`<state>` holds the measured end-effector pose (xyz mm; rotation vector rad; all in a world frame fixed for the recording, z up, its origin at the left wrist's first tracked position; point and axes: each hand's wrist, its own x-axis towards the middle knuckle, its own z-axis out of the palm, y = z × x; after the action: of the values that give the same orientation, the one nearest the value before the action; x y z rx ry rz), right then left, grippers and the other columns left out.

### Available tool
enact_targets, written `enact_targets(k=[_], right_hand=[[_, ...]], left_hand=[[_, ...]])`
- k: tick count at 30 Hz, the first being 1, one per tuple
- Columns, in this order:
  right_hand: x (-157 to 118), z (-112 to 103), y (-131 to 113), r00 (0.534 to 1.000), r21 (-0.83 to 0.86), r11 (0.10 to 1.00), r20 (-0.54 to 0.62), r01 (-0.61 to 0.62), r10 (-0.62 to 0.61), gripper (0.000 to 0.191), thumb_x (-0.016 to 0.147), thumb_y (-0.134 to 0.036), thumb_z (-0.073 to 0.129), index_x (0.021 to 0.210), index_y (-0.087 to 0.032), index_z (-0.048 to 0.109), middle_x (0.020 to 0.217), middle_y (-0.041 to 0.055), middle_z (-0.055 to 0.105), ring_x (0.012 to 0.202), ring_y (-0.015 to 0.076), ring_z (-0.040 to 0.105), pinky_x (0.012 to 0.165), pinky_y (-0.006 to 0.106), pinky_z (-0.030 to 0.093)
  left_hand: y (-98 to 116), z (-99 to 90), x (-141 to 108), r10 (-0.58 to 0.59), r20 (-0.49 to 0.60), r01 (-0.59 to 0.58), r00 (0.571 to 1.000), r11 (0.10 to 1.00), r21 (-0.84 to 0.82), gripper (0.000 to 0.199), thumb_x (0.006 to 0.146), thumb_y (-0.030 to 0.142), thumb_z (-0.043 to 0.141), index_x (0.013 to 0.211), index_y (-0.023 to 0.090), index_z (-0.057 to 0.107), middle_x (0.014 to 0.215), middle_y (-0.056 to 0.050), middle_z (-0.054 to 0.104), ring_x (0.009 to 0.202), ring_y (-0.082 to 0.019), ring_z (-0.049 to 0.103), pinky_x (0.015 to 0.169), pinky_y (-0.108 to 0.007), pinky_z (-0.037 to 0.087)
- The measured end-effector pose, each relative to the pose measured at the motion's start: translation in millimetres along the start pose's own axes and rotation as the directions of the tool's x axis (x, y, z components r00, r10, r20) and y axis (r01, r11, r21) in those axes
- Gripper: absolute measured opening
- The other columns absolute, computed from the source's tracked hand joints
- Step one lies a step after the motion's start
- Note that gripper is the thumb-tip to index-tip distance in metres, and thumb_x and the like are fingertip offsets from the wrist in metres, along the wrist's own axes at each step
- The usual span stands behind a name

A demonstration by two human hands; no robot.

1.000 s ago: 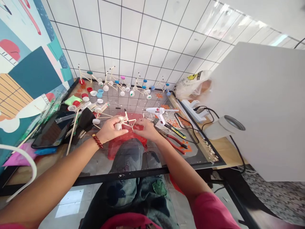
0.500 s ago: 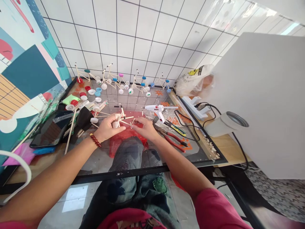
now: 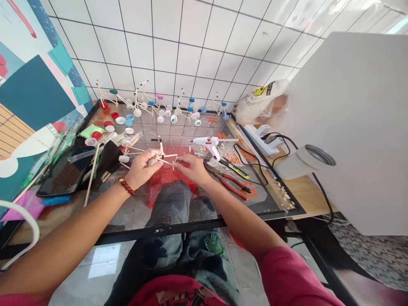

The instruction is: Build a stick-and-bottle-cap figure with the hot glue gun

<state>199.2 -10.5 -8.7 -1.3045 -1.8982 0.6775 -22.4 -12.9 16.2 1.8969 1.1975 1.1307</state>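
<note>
My left hand grips a small stick frame by its left end, where a white cap shows between the fingers. A short piece with black bands stands up from that frame. Thumb and fingertips of my right hand pinch a short stick at the frame's right end. Both hands hover over the glass tabletop, above a red stool seen through it. Just beyond my right hand lies a white glue gun.
Finished-looking stick models with bottle caps line the back edge. Loose caps, sticks and a black phone lie left. Right are red-handled pliers, a yellow cutter, a power strip and a grey-white cylinder.
The stick frame has turned slightly in my left hand, its banded piece now more upright. The short stick in my right hand now stands nearly upright. The camera view has shifted a little.
</note>
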Motion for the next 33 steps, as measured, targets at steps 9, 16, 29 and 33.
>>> enact_targets(k=[9,16,29,33], right_hand=[[1.4,2.0,4.0,1.0,-0.006,1.0,-0.018,-0.003,0.003,0.013,0.091,-0.029,0.065,0.092,-0.025,0.077,0.098,0.0022,0.078,0.094,0.0186,0.071,0.095,0.035,0.049],[1.8,1.6,3.1,1.0,-0.023,1.0,-0.016,-0.008,0.008,0.013,0.091,-0.028,0.065,0.092,-0.024,0.078,0.096,0.0025,0.078,0.092,0.0186,0.07,0.092,0.035,0.049],[2.1,1.1,0.8,1.0,-0.04,0.999,-0.014,-0.016,0.015,0.013,0.091,-0.027,0.066,0.094,-0.025,0.078,0.096,0.0017,0.077,0.091,0.0174,0.069,0.092,0.033,0.049],[1.3,0.9,-0.7,1.0,-0.037,0.999,-0.013,-0.029,0.028,0.013,0.091,-0.03,0.066,0.095,-0.025,0.077,0.097,0.0017,0.077,0.092,0.018,0.069,0.093,0.034,0.049]], left_hand=[[-3.6,3.9,0.4,-0.021,-0.013,0.02,1.0,0.998,-0.067,0.021,0.081,0.037,0.064,0.091,0.021,0.072,0.109,-0.007,0.072,0.088,-0.02,0.065,0.072,-0.031,0.054],[-4.7,3.2,1.5,-0.007,-0.012,0.007,1.0,0.999,-0.046,0.02,0.081,0.037,0.064,0.091,0.021,0.073,0.107,-0.006,0.073,0.087,-0.02,0.065,0.075,-0.032,0.054],[-6.4,3.9,2.0,0.01,-0.007,-0.01,1.0,0.998,-0.068,0.022,0.081,0.039,0.066,0.091,0.021,0.074,0.106,-0.007,0.073,0.093,-0.022,0.066,0.075,-0.032,0.054],[-6.5,3.7,2.4,0.032,-0.006,-0.033,0.999,0.998,-0.052,0.02,0.081,0.037,0.066,0.09,0.021,0.074,0.105,-0.007,0.073,0.095,-0.022,0.066,0.08,-0.034,0.054]])
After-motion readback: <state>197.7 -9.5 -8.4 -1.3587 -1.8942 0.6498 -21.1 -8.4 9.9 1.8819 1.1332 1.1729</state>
